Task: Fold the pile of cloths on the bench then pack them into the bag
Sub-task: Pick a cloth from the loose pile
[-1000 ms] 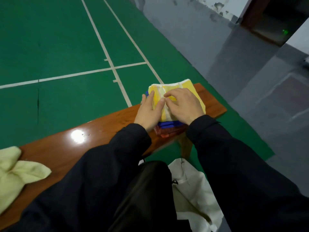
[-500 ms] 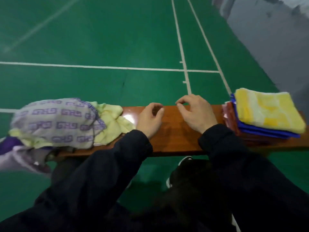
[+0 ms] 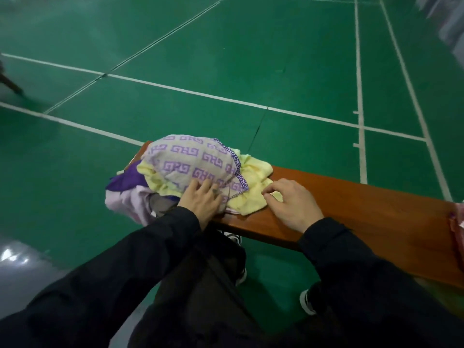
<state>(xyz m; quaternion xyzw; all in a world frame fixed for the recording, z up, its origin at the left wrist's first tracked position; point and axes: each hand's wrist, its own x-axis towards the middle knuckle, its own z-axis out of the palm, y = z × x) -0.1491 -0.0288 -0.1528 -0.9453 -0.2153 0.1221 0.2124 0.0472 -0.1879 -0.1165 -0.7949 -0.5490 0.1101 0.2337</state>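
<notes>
Both hands [image 3: 200, 199] [image 3: 292, 204] on pile [image 3: 190, 169]; left fingertips seemingly tucked under cloth

A green sports-court floor [image 3: 226, 59] marked with white boundary lines [image 3: 190, 91] stretches beyond the seated person, whose black trousers [image 3: 200, 285] fill the foreground. Black-and-white shoes [image 3: 307, 301] rest on the court. A glossy grey strip of floor [image 3: 22, 272] catches light at lower left, and a dark, blurred leg of some object [image 3: 10, 82] juts in at the left edge.
</notes>
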